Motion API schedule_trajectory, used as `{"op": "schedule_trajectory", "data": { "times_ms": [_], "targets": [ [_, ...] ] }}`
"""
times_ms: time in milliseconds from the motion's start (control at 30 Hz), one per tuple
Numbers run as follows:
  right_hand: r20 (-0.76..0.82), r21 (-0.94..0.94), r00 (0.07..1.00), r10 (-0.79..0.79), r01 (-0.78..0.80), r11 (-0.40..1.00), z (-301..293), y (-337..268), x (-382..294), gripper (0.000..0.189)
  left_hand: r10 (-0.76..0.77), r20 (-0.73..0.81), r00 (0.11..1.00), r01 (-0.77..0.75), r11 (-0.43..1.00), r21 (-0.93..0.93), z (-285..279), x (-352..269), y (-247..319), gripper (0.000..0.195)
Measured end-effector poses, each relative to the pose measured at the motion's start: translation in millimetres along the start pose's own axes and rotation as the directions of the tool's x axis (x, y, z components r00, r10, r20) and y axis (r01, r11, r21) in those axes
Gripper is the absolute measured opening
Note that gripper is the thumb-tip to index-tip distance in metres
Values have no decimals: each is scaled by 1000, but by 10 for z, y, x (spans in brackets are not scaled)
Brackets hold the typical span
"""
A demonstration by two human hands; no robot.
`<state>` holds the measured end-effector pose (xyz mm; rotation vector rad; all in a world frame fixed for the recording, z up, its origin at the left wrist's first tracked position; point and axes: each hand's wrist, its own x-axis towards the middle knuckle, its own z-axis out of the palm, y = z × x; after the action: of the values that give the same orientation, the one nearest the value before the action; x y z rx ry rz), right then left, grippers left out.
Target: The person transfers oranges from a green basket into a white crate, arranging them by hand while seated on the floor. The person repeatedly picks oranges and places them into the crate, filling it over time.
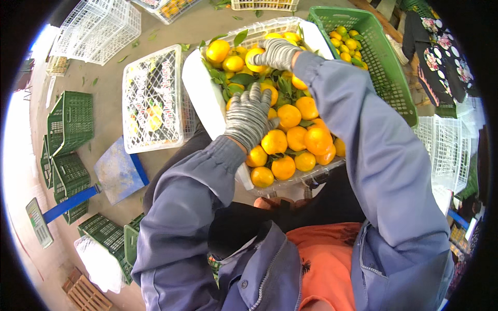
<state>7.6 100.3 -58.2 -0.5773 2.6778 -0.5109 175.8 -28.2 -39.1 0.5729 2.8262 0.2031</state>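
Observation:
A crate (202, 93) with white liner sheets along its sides stands before me, heaped with mandarin oranges (289, 116) and green leaves (243, 79). Both my hands wear grey striped knit gloves. My left hand (249, 116) lies palm down on the fruit at the crate's left side, thumb apart, fingertips against one orange; what lies under the palm is hidden. Farther back, my right hand (277, 54) has its thumb and fingers around a mandarin orange (253, 62) near the crate's far end. More oranges lie close to my body at the near end.
A lidded white plastic crate (153, 101) stands left, a green crate (373, 74) with small citrus at right. A blue platform scale (120, 167), green crates (74, 124) and stacked white crates (101, 31) stand farther left. Someone in floral clothing (439, 58) is at far right.

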Motion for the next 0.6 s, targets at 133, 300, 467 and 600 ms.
{"op": "schedule_trajectory", "data": {
  "times_ms": [133, 300, 467, 600],
  "targets": [
    [196, 647, 978, 66, -180, 741, -272, 209, -425, 76, -66, -75, 995, 57, 992, -115, 11, 186, -220, 56],
    [364, 398, 929, -75, -82, 914, -198, 437, -597, 53, 8, -47, 999, -23, 949, -313, 64, 485, -420, 45],
    [462, 335, 886, 32, -208, 919, -266, 424, -625, 55, 25, 37, 999, -5, 890, -456, 82, 562, -467, 40],
    [341, 500, 937, 79, -252, 829, -241, 475, -534, 55, 40, -9, 999, -38, 864, -502, 189, 524, -552, 41]
  ]
}}
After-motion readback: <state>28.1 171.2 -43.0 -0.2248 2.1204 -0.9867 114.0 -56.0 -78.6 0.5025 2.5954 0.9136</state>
